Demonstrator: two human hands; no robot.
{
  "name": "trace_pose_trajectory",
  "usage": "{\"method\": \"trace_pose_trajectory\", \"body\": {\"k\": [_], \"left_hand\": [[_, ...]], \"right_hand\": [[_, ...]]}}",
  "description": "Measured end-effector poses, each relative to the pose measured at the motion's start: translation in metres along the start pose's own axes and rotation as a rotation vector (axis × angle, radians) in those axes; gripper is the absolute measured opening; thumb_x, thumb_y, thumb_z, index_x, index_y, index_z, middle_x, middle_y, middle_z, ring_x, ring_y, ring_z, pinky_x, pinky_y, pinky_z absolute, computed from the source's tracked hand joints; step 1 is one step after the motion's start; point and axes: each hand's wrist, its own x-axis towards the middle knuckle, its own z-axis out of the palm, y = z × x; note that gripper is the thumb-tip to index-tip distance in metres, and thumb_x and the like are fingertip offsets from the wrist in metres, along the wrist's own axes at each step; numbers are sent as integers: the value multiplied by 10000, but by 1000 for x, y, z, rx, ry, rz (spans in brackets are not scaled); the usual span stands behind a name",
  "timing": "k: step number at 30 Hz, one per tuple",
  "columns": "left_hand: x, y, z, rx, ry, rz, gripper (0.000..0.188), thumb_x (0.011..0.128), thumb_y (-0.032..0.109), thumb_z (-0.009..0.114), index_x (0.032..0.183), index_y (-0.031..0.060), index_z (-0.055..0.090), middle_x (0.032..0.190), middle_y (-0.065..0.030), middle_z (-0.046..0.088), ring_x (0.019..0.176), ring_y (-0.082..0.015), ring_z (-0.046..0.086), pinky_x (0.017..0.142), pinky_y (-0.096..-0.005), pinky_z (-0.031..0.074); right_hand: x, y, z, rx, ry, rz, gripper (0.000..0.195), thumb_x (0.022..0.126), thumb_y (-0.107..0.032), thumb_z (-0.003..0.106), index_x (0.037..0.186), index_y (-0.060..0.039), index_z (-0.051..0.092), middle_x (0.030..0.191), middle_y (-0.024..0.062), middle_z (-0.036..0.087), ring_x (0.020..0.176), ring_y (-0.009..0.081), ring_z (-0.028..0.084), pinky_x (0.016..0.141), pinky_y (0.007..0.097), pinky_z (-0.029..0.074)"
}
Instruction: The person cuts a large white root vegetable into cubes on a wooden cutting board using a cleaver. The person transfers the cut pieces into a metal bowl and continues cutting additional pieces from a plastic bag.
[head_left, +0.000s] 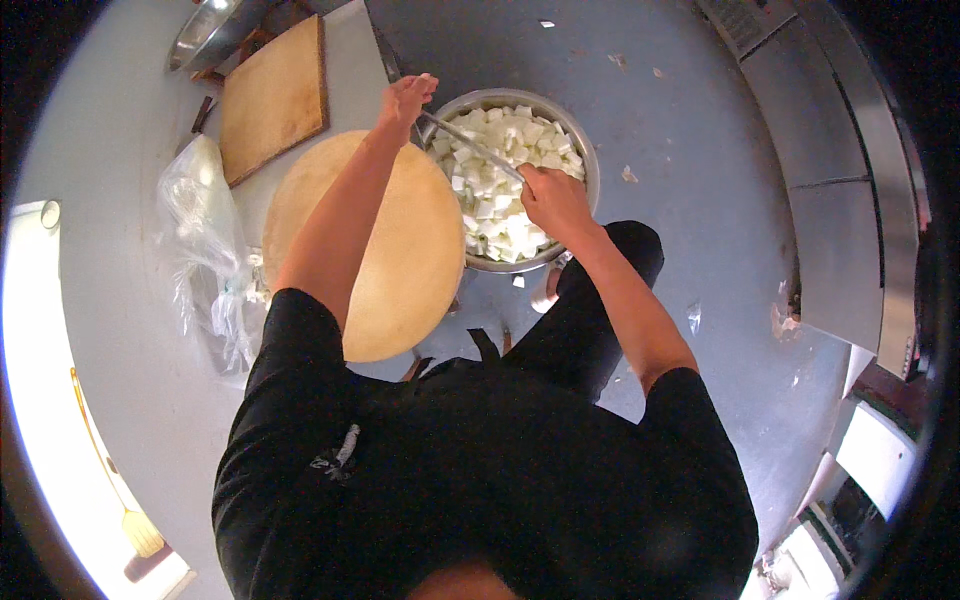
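My right hand (556, 199) is closed around the near end of a long, thin metal blade (480, 150), apparently a kitchen knife seen edge-on. It slants over a large round metal basin (592, 161) heaped with pale cubes of cut vegetable (517, 139). Close to the blade's far end, at the basin's left rim, is my left hand (409, 97); whether it touches the blade is not clear. Under my left forearm lies a thick round wooden chopping board (412, 277), its right edge beside the basin.
Beyond the round board rests a rectangular wooden board (277, 97), with a metal bowl (214, 34) further off. A clear plastic bag (199, 202) sits at left. Scraps (628, 174) litter the grey floor (697, 225). Metal cabinets (832, 240) line the right; a yellow-handled broom (139, 529) is lower left.
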Motion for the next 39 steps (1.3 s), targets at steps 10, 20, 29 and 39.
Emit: {"method": "trace_pose_trajectory", "body": {"k": [10, 20, 29, 39], "left_hand": [[-79, -3, 89, 576, -892, 457, 382, 972, 333, 470, 1224, 67, 577, 1215, -129, 592, 1157, -269, 532, 1013, -359, 383], [-27, -16, 123, 681, -1110, 98, 457, 1024, 342, 326, 1331, 36, 470, 1321, -95, 522, 1244, -218, 451, 1083, -357, 309], [41, -89, 25, -608, -246, 446, 287, 966, 221, 558, 1132, -10, 591, 1139, -112, 630, 1091, -205, 580, 1007, -356, 411], [-246, -49, -162, 261, 963, 457, 216, 899, -45, 493, 1052, 40, 619, 1010, -51, 625, 944, -170, 579, 808, -282, 468]], "right_hand": [[-10, 59, 38, -137, 358, -158, 249, 751, -56, 617, 993, -111, 622, 893, 57, 636, 787, 241, 653, 661, 351, 531], [-33, 81, 12, -188, 307, -131, 268, 736, -71, 614, 1000, -116, 625, 978, 16, 629, 813, 229, 621, 739, 350, 516], [-44, 86, 14, 81, 472, -72, 346, 730, -54, 654, 1073, -99, 657, 1069, 93, 671, 874, 298, 662, 786, 374, 541], [-17, 44, 2, 1364, 104, 519, 169, 827, -74, 663, 948, -63, 545, 782, 29, 555, 535, 143, 526, 454, 282, 408]]}}
